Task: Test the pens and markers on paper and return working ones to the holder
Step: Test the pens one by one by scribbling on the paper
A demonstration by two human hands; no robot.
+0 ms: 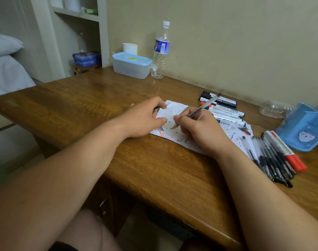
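As right hand (203, 133) grips clear pen (205, 105), printed paper (174, 108)

Worktop (85, 109): brown wood, far edge against the wall. I log a scribbled paper (172, 107) lying flat near the middle. Markers (225, 110) lie in a row along its far side, some partly on it. Pens (270, 160) and red-capped markers (290, 153) are bunched at right, with the blue holder (303, 127) just beyond, tilted. At the back stand a lidded box (131, 67) and an upright bottle (160, 51) beside it. A crushed bottle (274, 109) lies near the holder.
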